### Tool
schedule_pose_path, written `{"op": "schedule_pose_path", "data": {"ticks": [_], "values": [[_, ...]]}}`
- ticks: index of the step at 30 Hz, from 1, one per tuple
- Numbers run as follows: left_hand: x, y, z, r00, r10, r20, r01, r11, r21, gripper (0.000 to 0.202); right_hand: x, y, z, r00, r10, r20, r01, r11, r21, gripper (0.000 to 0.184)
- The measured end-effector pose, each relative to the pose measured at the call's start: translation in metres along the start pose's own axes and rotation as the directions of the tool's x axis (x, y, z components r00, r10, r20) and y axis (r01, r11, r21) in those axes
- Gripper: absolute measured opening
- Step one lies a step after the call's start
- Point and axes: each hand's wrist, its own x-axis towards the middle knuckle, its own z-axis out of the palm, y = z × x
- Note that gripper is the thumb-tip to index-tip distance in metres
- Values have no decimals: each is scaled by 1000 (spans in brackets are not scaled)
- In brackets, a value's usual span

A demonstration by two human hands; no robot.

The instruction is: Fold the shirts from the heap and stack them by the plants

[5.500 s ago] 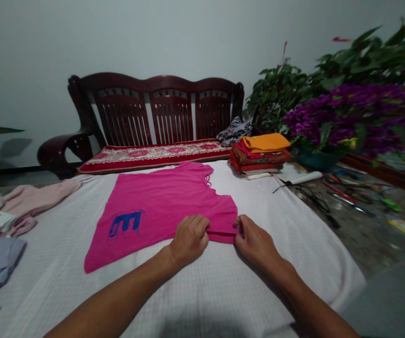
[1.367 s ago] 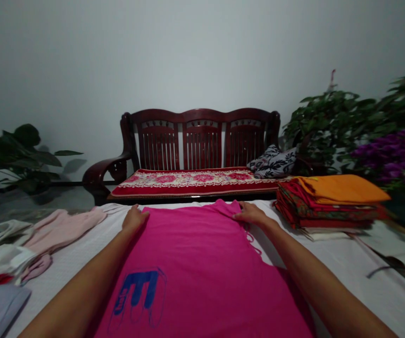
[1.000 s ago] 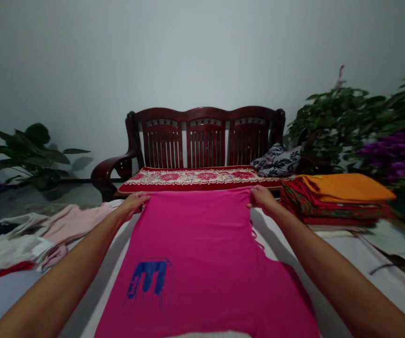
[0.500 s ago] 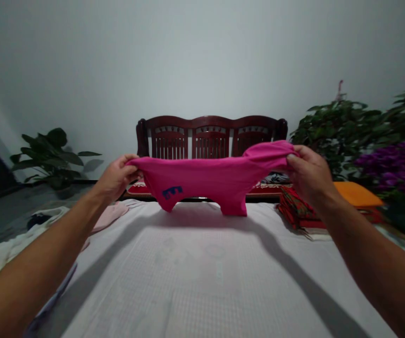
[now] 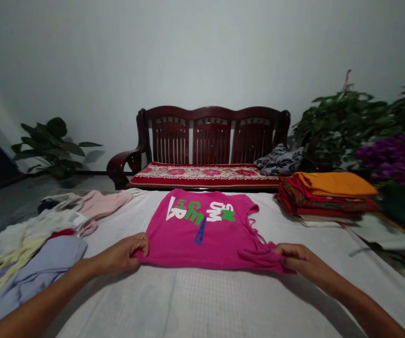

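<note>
Gripping a pink shirt [image 5: 220,239] by two places along its near edge.
Your left hand [image 5: 128,251] clasps a corner left of the frame's centre; well apart from it, your right hand [image 5: 296,258] pinches bunched fabric right of centre. The shirt spreads mid-frame over a white cloth [image 5: 202,300], printed lettering [image 5: 179,213] up, with folded fabrics [image 5: 332,185] stacked at right and loose clothes [image 5: 56,253] at left.

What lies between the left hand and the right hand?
The pink shirt spans that stretch in the head view, its near edge held at one end by the left hand and at the other by the right hand.
</note>
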Motion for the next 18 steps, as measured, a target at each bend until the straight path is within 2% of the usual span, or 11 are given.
{"op": "schedule_pose_path", "data": {"ticks": [2, 4, 7, 8, 10, 12, 14, 16, 18], "values": [[-7, 8, -1, 1000, -15, 14, 14, 999, 38, 22, -8, -1, -4, 998, -41, 36, 43, 998, -50, 16], [-15, 17, -4, 995, -62, 78, 58, 997, 58, 21, -18, -6, -9, 987, -36, 160, 54, 992, -112, 14], [-24, 27, -12, 956, -148, 253, 161, 987, -29, 28, -34, -13, -17, 925, 101, 367, -36, 983, -180, 17], [-25, 28, -15, 933, -180, 312, 218, 972, -92, 30, -36, -14, -22, 911, 142, 388, -75, 980, -183, 20], [-20, 25, -25, 897, -244, 367, 337, 917, -213, 32, -30, -12, -33, 926, 167, 338, -121, 981, -153, 24], [-4, 16, -35, 900, -316, 300, 401, 870, -286, 38, -11, -7, -45, 969, 154, 195, -133, 984, -117, 29], [22, 2, -45, 915, -392, 101, 403, 861, -312, 43, 19, -1, -56, 988, 154, -4, -154, 982, -108, 38], [54, -14, -53, 866, -486, -115, 417, 830, -370, 40, 56, 4, -64, 962, 132, -240, -166, 978, -126, 41], [87, -31, -57, 775, -558, -296, 399, 796, -456, 33, 94, 5, -69, 910, 64, -409, -166, 961, -219, 36]]}}
